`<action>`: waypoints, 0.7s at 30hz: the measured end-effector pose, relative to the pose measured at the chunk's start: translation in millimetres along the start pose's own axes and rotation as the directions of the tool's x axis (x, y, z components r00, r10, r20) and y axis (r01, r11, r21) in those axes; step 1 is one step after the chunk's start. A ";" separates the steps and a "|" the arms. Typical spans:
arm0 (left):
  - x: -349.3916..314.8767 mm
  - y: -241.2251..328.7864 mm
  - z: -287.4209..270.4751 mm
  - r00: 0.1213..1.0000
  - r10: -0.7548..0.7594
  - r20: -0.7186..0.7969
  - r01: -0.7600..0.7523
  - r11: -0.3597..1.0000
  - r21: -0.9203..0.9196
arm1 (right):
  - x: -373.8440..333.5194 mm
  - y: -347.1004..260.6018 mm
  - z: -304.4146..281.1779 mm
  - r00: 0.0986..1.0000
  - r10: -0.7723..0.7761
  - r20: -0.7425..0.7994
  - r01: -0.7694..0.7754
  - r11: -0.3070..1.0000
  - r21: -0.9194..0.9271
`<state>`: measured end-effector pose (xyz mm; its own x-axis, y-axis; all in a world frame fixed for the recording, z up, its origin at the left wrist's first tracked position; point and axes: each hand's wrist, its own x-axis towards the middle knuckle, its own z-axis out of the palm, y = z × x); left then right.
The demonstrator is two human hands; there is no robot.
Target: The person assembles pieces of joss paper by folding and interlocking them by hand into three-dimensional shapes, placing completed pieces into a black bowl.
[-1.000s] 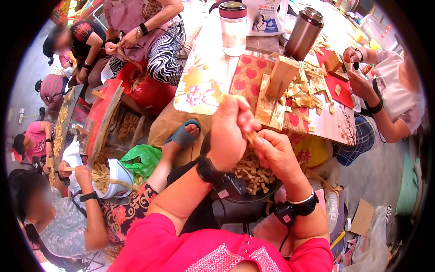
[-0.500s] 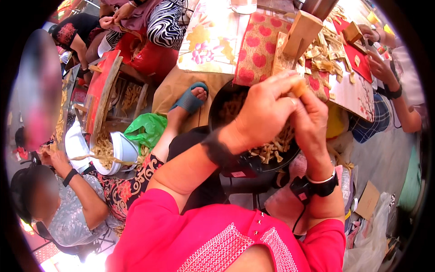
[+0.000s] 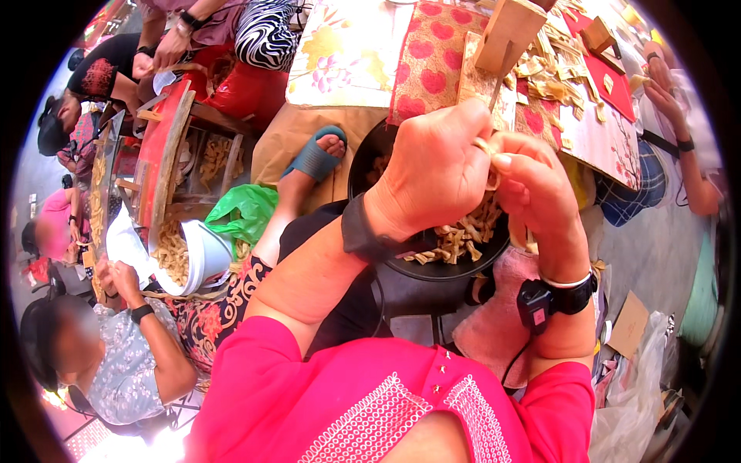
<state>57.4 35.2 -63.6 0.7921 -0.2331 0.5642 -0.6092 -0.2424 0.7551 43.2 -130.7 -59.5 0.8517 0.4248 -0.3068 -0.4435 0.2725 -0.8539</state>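
Observation:
My left hand point(image 3: 440, 166) is closed with the back of its fist upward, above a black round pan. Beside it, my right hand point(image 3: 540, 177) pinches with thumb and fingers. Between them both hold a pale tan rawhide-like strip point(image 3: 492, 179), which loops below the fingertips; another piece of it shows under my right palm. Twisted, knotted-looking tan pieces point(image 3: 461, 238) lie in the black pan point(image 3: 432, 269) under my hands, which hide much of it.
Ahead, a table with a heart-patterned cloth point(image 3: 421, 73) bears a wooden block stand point(image 3: 509, 35) and loose tan strips point(image 3: 559, 77). To the left are a white bucket point(image 3: 207, 251) of strips, a green bag point(image 3: 243, 212) and a seated co-worker point(image 3: 127, 347). Another person's hands point(image 3: 664, 92) work at right.
My hands have shifted slightly apart and lower, and the strip's loop now shows between them. The left co-worker's hands have come together. The view has moved a little.

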 end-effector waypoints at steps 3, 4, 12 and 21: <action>1.2 -1.2 3.4 0.976 -0.216 0.004 0.216 0.974 -0.070 | -1.2 -0.9 9.2 0.958 -0.264 -0.107 0.223 0.929 -0.295; 1.7 -0.5 1.6 0.971 -0.236 0.024 0.236 0.972 0.006 | -2.7 -2.1 8.8 0.966 -0.238 -0.105 0.194 0.928 -0.318; 6.8 0.4 -10.0 0.989 -0.148 -0.012 0.148 0.989 -0.002 | -3.7 10.8 -2.9 0.976 -0.199 0.088 0.151 0.909 0.389; 14.6 -9.8 -30.9 0.863 -0.235 0.446 0.306 0.948 -0.093 | 2.4 13.4 4.1 0.965 -0.254 -0.060 0.258 0.964 0.061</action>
<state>76.2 63.2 -52.5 0.8096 -0.5647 0.1606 -0.3313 -0.2137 0.9190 38.2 -122.5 -69.9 0.9518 0.2886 -0.1044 -0.2250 0.4248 -0.8769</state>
